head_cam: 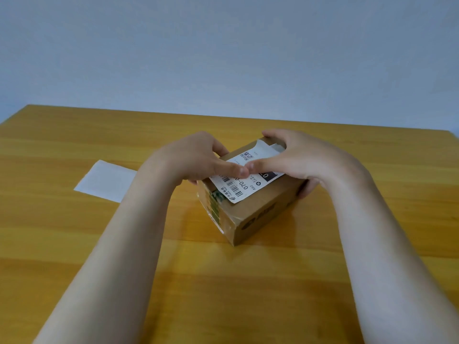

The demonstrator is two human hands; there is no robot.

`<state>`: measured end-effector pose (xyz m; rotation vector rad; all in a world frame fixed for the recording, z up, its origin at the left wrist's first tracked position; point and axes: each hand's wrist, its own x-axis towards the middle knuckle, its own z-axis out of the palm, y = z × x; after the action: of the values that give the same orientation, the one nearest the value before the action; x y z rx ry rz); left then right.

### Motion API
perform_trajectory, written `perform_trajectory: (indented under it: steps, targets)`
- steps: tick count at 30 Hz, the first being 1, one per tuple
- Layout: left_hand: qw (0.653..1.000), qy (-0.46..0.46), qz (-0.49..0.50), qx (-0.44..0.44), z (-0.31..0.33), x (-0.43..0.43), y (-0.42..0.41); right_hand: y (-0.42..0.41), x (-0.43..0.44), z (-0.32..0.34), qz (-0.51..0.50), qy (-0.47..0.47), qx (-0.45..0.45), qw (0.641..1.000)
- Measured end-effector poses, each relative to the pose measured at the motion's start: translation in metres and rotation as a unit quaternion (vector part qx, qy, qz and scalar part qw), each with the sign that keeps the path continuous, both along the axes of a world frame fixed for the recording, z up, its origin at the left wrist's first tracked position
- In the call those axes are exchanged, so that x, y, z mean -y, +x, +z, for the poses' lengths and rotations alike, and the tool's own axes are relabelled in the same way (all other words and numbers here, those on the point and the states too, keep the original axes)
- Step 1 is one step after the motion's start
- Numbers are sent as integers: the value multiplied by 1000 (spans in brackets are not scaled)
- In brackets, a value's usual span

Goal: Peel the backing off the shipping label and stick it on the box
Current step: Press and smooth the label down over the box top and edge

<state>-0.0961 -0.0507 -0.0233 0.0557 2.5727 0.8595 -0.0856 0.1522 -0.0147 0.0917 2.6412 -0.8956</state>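
A small brown cardboard box (pixel 258 212) stands on the wooden table, turned at an angle. The white shipping label (pixel 238 187), printed with barcodes and a QR code, lies flat across its top. My left hand (pixel 196 157) wraps the box's left side, its thumb pressing on the label. My right hand (pixel 298 157) wraps the right side, thumb on the label too, fingers curled round the far and near edges. The two thumb tips meet at the label's middle. A blank white backing sheet (pixel 104 181) lies flat on the table to the left.
The yellow wooden table (pixel 223 281) stretches wide around the box, with its far edge against a pale blue wall. Clear tape wrinkles along the box's near left corner.
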Motion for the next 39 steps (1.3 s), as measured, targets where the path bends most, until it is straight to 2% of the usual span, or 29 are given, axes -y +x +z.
perform_trajectory:
  steps: [15,39]
  targets:
    - [996,15,69,-53,-3,-10,2,-11,3,-14,12,-8,-76,997]
    - [997,-26,54,-45,-2,-9,1,-13,2,-18,10,-29,-96,995]
